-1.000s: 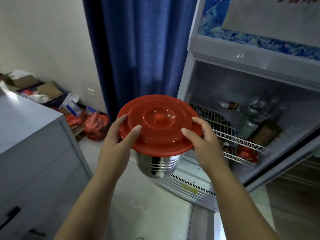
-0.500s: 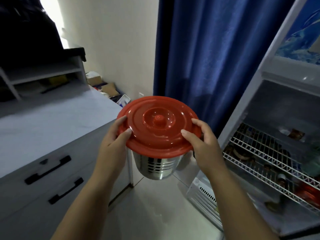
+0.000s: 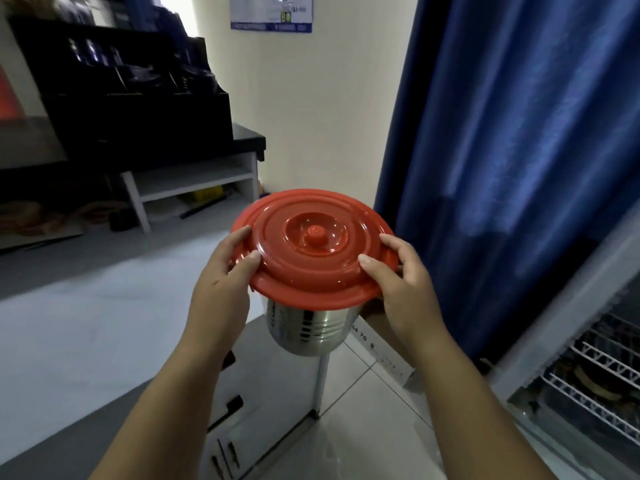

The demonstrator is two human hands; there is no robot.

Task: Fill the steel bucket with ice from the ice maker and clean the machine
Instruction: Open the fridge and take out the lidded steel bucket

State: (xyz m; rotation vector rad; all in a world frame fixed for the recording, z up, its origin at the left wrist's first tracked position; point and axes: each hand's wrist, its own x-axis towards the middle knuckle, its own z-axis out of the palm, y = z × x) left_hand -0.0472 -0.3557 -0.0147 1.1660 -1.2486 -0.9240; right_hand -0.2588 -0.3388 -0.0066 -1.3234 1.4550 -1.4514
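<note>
Here both hands, left hand and right hand, curl their fingers round the round red plastic lid capping the ribbed steel bucket, held above the grey counter.

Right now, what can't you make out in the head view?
- Inside of the steel bucket: hidden by the red lid, so whether it holds ice is unknown.
- Fingers of the left hand and right hand under the lid's rim: covered by the lid.
- Ice maker: not identifiable.
- Wall poster: cut by the top edge, text too small.
- Fridge shelves: blurred, contents unclear.
</note>
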